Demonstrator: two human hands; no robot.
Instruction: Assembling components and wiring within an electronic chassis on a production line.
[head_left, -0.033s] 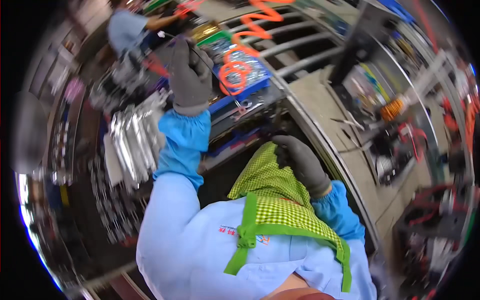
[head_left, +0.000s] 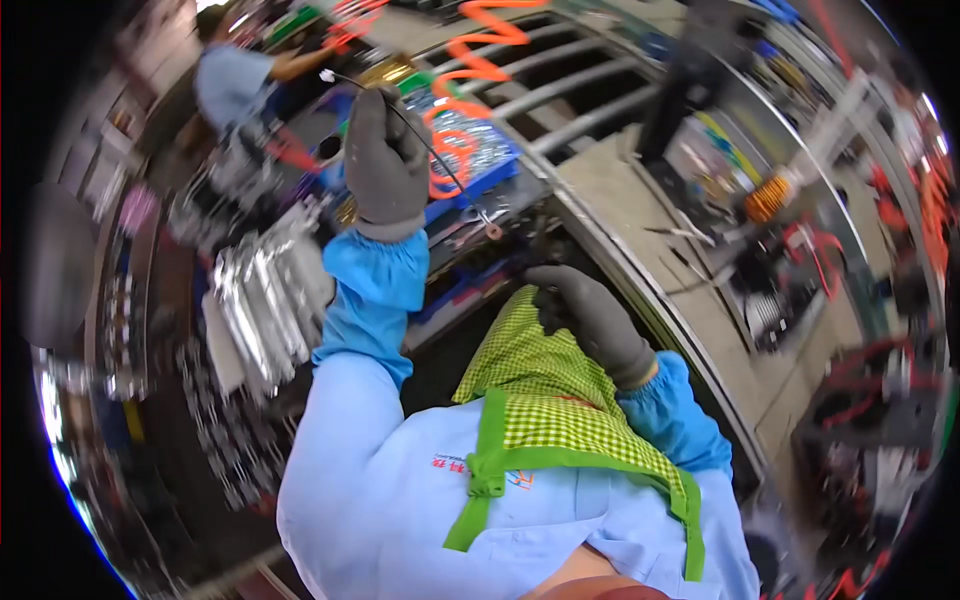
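A stack of shiny metal parts (head_left: 262, 300) is seen at the 9 o'clock side of the view, standing on the cluttered bench, untouched by either hand. At about 11 o'clock a second person in a light blue top (head_left: 232, 85) is noted at work farther off, well apart from the wearer's arms. The left hand (head_left: 385, 165), in a grey glove with a blue sleeve cuff, is raised toward 12 o'clock and is closed around a thin dark wire (head_left: 420, 135); the wire is seen running from a small pale tip at the upper left, through the fist, down to a small ring-shaped end at about 1 o'clock of the hand. Just behind the hand a blue tray of small bright parts (head_left: 480, 150) and a coiled orange hose (head_left: 480, 60) are observed. The right hand (head_left: 590, 320), also grey-gloved, is held low near the centre, over the top of the green checked apron (head_left: 540, 400), fingers curled; whether anything is pinched in it cannot be told, since the palm is turned away. At 3 o'clock the bench edge (head_left: 640, 290) and blurred tools are seen. Judgement: the wire has been picked up and is in hand, but it is not yet joined to anything visible; fitting is taken to remain.
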